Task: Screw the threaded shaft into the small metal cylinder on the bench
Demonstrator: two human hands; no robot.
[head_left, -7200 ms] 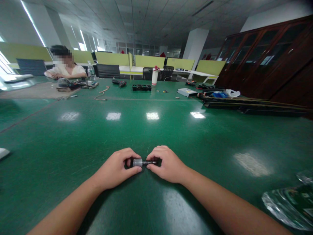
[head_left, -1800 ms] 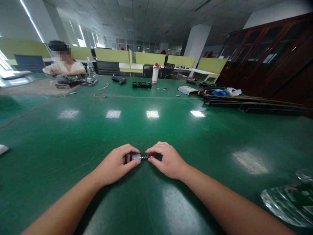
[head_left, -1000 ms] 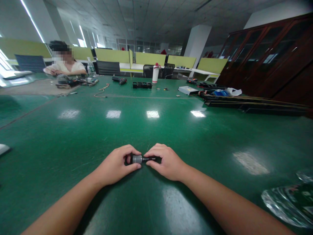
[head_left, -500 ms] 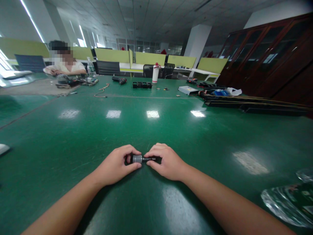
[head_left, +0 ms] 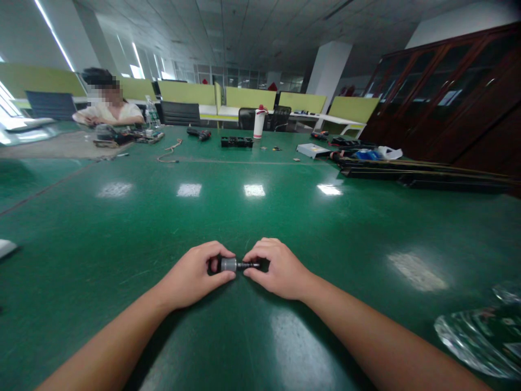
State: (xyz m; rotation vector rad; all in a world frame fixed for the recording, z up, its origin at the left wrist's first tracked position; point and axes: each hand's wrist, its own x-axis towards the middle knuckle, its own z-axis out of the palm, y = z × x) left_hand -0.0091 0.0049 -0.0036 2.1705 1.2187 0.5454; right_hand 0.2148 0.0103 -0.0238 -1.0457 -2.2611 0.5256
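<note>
A small grey metal cylinder (head_left: 228,264) lies level in front of me, low over the green table. From its right end runs a thin dark ridged shaft (head_left: 246,265). The cylinder's exact kind is unclear. My left hand (head_left: 199,274) curls around the cylinder, thumb on the near side and fingers on the far side. Around the shaft, my right hand (head_left: 280,270) is closed with thumb and index finger on either side. The shaft's tip sits partly in the shadow of my right palm.
Across the green table (head_left: 228,212) stand a white bottle (head_left: 259,122), a black rectangular part (head_left: 236,142) and a power drill (head_left: 198,133). Long dark bars (head_left: 407,172) lie at the right. A clear plastic package (head_left: 480,336) is near my right arm. A person (head_left: 109,111) sits far left.
The fingers of my right hand have shifted very slightly on the shaft. My left hand and the cylinder stay in place.
</note>
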